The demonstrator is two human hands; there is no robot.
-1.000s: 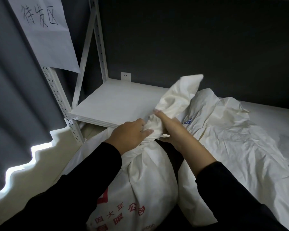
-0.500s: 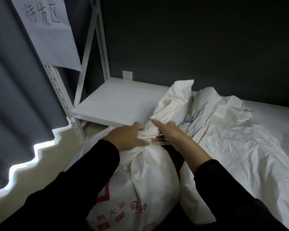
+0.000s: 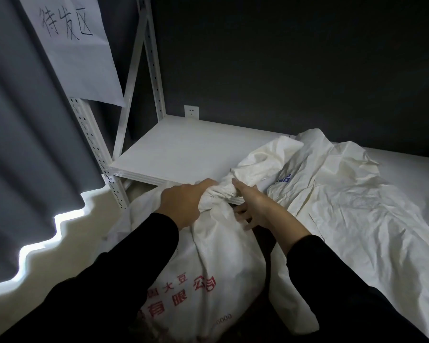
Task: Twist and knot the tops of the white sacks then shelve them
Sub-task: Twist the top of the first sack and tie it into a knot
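**Both hands on the twisted neck of the printed sack, at the front edge of the shelf board**

The white shelf board [image 3: 178, 149] runs across the middle of the view. Its left end is bolted to a perforated white upright [image 3: 94, 154].

A full, white printed sack [image 3: 208, 268] with red characters on its side stands below and in front of the board's front edge. Its twisted neck [image 3: 219, 194] rises to about the level of that edge. The loose top [image 3: 263, 162] above the twist flops backward onto the board.

The left hand [image 3: 181, 206] is on the neck's left side, its grip closed round the twisted fabric with the fingers wrapped out of sight behind it. The right hand [image 3: 258, 209] meets the neck from the other side. Its forefinger lies straight along the top of the twist and its other fingers curl under it, so this grip also holds the neck. Both arms wear black sleeves [image 3: 134, 268].

A second sack [image 3: 344, 206], crumpled and flat with a small blue print, lies on the right part of the board and hangs over its front edge. It touches the first sack's loose top.

Behind the board's back left corner, a white wall socket [image 3: 191, 111] sits on the dark wall [image 3: 282, 70]. A paper sign [image 3: 77, 50] with handwritten characters hangs on the upright above the board. Left of the board hangs a grey curtain [image 3: 22, 144], with a strip of light on the floor [image 3: 67, 243] under its hem.
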